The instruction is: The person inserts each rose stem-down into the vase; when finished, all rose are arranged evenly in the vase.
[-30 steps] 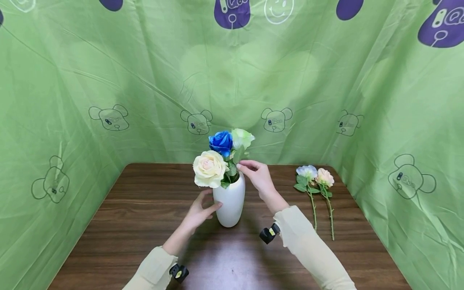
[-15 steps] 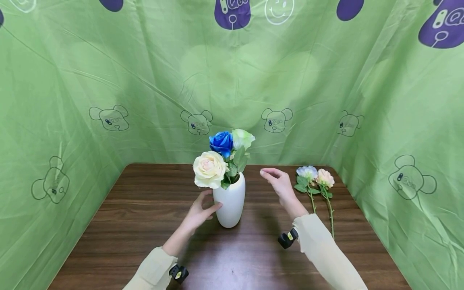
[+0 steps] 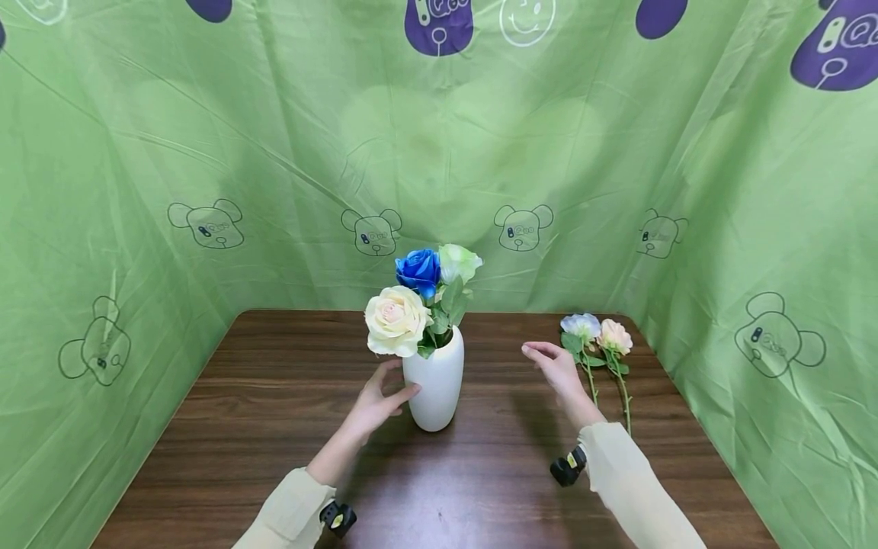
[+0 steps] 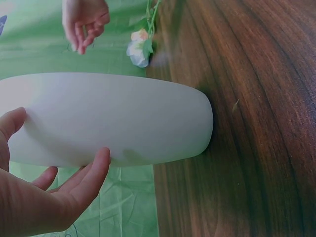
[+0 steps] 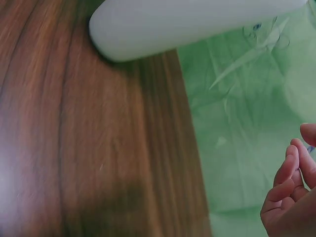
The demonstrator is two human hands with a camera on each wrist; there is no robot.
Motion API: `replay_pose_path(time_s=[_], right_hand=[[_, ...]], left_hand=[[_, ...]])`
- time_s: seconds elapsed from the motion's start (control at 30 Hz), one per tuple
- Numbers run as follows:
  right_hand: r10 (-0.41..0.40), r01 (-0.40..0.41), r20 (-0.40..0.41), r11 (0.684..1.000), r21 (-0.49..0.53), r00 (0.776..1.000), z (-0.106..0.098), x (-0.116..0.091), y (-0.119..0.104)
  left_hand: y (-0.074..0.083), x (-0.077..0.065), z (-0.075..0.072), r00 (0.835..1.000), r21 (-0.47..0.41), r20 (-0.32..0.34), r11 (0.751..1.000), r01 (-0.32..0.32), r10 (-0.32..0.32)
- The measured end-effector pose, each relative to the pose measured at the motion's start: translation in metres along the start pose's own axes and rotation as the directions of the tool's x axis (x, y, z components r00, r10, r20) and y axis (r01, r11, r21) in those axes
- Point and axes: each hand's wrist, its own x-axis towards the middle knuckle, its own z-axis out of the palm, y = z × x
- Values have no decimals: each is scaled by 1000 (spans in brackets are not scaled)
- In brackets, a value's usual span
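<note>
A white vase (image 3: 434,389) stands upright near the middle of the table, holding a cream rose (image 3: 396,320), a blue rose (image 3: 418,272) and a pale green flower (image 3: 459,263). My left hand (image 3: 373,400) holds the vase's left side, thumb on the front and fingers reaching behind. In the left wrist view its fingertips (image 4: 102,155) touch the smooth white wall. Loosely bent and holding nothing, my right hand (image 3: 559,375) hovers between the vase and two loose flowers. Those are a pale blue flower (image 3: 581,326) and a peach flower (image 3: 614,336), lying side by side.
The brown wooden table (image 3: 274,427) is bounded by a green printed curtain (image 3: 439,152) at the back and both sides. Both loose stems point toward the front of the table; the right forearm partly covers them.
My right hand has left the leaves above the vase mouth and moved right and toward me, near the loose flowers. The left hand and vase have stayed put.
</note>
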Motion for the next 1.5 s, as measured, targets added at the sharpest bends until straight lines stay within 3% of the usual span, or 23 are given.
replay_pose_path(time_s=[0.13, 0.2, 0.27, 0.33, 0.4, 0.5, 0.57, 0.7, 0.97, 1.1, 1.27, 1.5], right_hand=[[90, -93, -62, 995, -47, 994, -8, -22, -24], [98, -102, -81, 994, -49, 992, -14, -27, -24], [95, -99, -95, 994, -39, 991, -21, -29, -18], [46, -43, -88, 998, 36, 995, -31, -20, 8], [50, -46, -113, 998, 40, 992, -38, -20, 18], [89, -85, -178, 996, 31, 980, -47, -19, 30], [155, -170, -241, 985, -42, 958, -48, -26, 19], [162, -195, -307, 978, -80, 938, -56, -24, 28], [148, -221, -346, 958, -184, 927, -74, -29, 45], [142, -243, -355, 935, -258, 924, -79, -33, 51], [176, -265, -354, 938, -222, 919, -82, -36, 61], [201, -278, -322, 937, -212, 925, -83, -37, 68]], left_hand=[[0, 0, 0, 1000, -1, 1, 1000, 5, -5], [0, 0, 0, 1000, -3, 4, 1000, 4, -4], [0, 0, 0, 1000, -3, 8, 1000, 3, -3], [0, 0, -1, 1000, -3, 11, 1000, 2, -2], [0, 0, -1, 1000, -3, 13, 1000, 2, -2], [1, 0, 0, 1000, -8, 15, 1000, 2, -2], [1, 0, 0, 1000, -15, 17, 1000, -1, 1], [1, 0, 0, 1000, -18, 20, 1000, -9, 9], [-1, 0, -1, 998, 35, 31, 997, -64, 63], [0, 1, -1, 1000, 20, 19, 1000, -20, 20], [1, 0, 0, 1000, 5, 13, 1000, 11, -11], [0, 1, 0, 1000, 4, 10, 1000, 4, -4]])
